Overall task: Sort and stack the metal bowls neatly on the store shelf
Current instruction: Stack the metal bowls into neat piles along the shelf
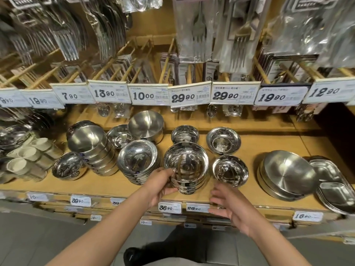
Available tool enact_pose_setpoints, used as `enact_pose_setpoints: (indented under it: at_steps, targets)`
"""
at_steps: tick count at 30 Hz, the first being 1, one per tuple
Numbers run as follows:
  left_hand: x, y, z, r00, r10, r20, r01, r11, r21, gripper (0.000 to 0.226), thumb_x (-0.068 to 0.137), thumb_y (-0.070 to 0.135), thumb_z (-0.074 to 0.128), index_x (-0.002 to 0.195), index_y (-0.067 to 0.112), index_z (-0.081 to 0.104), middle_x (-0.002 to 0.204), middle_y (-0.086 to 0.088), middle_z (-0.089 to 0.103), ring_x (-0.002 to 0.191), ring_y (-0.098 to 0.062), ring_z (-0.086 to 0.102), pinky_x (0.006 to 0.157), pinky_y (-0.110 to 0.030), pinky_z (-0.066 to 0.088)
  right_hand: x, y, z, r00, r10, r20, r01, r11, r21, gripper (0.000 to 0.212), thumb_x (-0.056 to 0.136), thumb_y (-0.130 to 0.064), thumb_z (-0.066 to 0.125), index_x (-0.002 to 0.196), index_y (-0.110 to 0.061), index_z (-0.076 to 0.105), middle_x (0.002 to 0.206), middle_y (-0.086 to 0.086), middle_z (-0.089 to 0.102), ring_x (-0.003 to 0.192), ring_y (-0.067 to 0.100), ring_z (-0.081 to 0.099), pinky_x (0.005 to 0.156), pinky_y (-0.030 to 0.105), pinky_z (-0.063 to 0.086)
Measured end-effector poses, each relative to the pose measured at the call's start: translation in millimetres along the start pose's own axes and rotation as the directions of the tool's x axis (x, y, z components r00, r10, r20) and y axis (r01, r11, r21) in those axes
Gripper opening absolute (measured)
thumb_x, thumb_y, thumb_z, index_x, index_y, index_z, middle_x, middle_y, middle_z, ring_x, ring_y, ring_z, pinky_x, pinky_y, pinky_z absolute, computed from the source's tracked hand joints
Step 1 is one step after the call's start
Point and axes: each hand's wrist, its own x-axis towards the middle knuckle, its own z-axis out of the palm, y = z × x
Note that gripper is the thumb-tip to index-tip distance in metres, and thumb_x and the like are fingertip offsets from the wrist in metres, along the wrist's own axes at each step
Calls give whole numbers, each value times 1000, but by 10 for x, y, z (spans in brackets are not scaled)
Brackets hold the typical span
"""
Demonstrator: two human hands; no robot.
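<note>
A short stack of shiny metal bowls (186,166) stands at the front middle of the wooden shelf (107,184). My left hand (163,184) grips the stack's left side, thumb on the rim. My right hand (226,204) hovers open just right of the stack, touching nothing. Right of the stack sits a single small bowl (230,170); behind are two more small bowls (184,133) (223,140). To the left stand a stack of wide bowls (138,159), a tall leaning stack of brushed bowls (90,146) and a single bowl (66,167).
Brushed bowls (287,172) and metal trays (334,191) fill the shelf's right end. Another brushed bowl (146,126) tilts at the back. White cups (25,160) sit far left. Price tags (189,95) and hanging cutlery packs (196,29) overhang the shelf.
</note>
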Motion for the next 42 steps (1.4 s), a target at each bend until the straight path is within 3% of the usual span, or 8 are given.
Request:
enact_pose_setpoints:
  at_steps: [5, 11, 15, 22, 26, 31, 39, 42]
  targets:
    - [-19, 1, -16, 1000, 1, 12, -1, 1000, 7, 28, 97, 6, 55, 124, -1, 55, 102, -17, 74, 93, -29, 70, 69, -35, 65, 22, -239, 272, 991, -115, 63, 116, 993, -6, 29, 98, -41, 64, 125, -41, 53, 134, -7, 55, 126, 18, 52, 85, 42, 64]
    - [-105, -16, -56, 999, 26, 20, -25, 999, -24, 33, 98, 14, 63, 127, 1, 58, 102, -12, 78, 90, -23, 73, 72, -33, 65, 78, -227, 360, 990, -144, 11, 144, 988, -50, 66, 96, -38, 68, 154, -32, 37, 153, 3, 46, 115, 13, 56, 93, 44, 61]
    - [-224, -42, -162, 998, 53, 26, -52, 998, -37, 39, 95, 30, 69, 124, 6, 63, 104, -9, 79, 103, -24, 69, 74, -30, 64, 90, -250, 283, 986, -164, -12, 163, 984, -70, 53, 98, -32, 66, 147, -21, 47, 139, 6, 59, 119, 15, 60, 97, 47, 59]
    - [-420, -70, -551, 993, 101, -66, -104, 994, -44, 44, 80, 36, 73, 110, 5, 68, 86, 0, 80, 77, -10, 77, 70, -30, 65, 46, -396, -30, 964, -232, -129, 225, 972, -68, 23, 102, -20, 60, 122, -15, 68, 118, 7, 74, 110, 17, 70, 89, 39, 63]
    - [-358, -96, -875, 979, 18, -204, -42, 992, -118, 38, 93, 34, 68, 108, 0, 63, 78, -8, 77, 68, -17, 74, 56, -29, 62, -70, -296, -277, 951, -207, -229, 215, 977, 8, 18, 103, -15, 57, 115, -12, 70, 109, 11, 75, 99, 19, 74, 75, 30, 65]
    - [-182, -11, -964, 976, -142, -162, 71, 922, -381, 58, 89, 45, 71, 129, 18, 38, 117, -37, 54, 105, -49, 65, 72, -57, 62, -193, -115, -472, 954, -144, -263, 166, 984, 63, 19, 104, -15, 55, 115, -8, 68, 109, 17, 73, 88, 21, 77, 68, 33, 66]
    - [106, 123, -819, 967, -110, -231, 2, 906, -422, 2, 99, 14, 54, 100, 15, 52, 107, -18, 59, 94, -36, 63, 69, -47, 59, -321, -73, -432, 939, -153, -307, 195, 975, 111, 23, 104, -14, 54, 123, -7, 65, 123, 17, 68, 109, 25, 69, 75, 40, 65]
    - [144, 151, -820, 963, -115, -244, 4, 910, -414, 15, 94, 1, 42, 97, 13, 51, 104, -20, 58, 92, -35, 61, 72, -45, 54, -348, -14, -416, 931, -158, -330, 207, 971, 120, 22, 104, -15, 55, 121, -8, 67, 122, 19, 68, 106, 24, 69, 77, 42, 65]
